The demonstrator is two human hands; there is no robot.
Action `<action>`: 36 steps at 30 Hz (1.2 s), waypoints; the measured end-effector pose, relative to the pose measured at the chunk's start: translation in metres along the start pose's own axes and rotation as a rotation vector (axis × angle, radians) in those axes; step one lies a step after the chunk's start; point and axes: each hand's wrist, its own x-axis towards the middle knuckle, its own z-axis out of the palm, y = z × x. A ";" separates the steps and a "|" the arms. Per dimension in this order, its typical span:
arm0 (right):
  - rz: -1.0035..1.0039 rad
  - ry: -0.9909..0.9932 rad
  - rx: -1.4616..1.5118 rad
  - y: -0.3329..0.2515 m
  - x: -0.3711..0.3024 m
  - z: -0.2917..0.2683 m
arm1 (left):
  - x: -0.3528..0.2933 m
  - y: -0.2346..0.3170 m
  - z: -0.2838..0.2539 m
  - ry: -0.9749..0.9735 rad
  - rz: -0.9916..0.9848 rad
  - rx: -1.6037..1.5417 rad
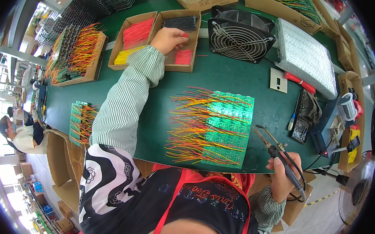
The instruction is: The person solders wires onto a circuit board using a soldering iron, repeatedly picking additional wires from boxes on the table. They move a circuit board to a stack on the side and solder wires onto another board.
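Observation:
My left hand (169, 40) reaches over a divided cardboard box (172, 68), its fingers drawn together. A small red bit shows at the fingertips; what they hold, if anything, is hidden. Just below the hand lie short red wires (183, 56), and beyond it black wires (179, 23). In my right hand (284, 174) is a soldering iron (287, 168), its tip pointing up and left toward the circuit board panel (229, 132). That green panel lies flat on the bench before me. Rows of red, yellow and dark wires (187, 129) stick out from it to the left.
A neighbouring box holds red wires (137, 32) and yellow wires (127, 56). Behind the panel stand a black fan (242, 35) and a bubble-wrapped pack (305, 55). A soldering station (327, 128) and black tray (304, 116) are at right. Another wired board (80, 123) lies left.

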 end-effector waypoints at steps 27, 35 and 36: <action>-0.449 -0.200 -0.065 0.008 0.026 0.084 | -0.200 0.117 0.124 -0.678 0.566 0.028; -0.366 -0.146 -0.114 -0.007 0.030 0.060 | -0.157 0.097 0.071 -0.419 0.269 0.184; -0.378 -0.134 -0.124 -0.005 0.031 0.057 | -0.151 0.093 0.067 -0.393 0.259 0.229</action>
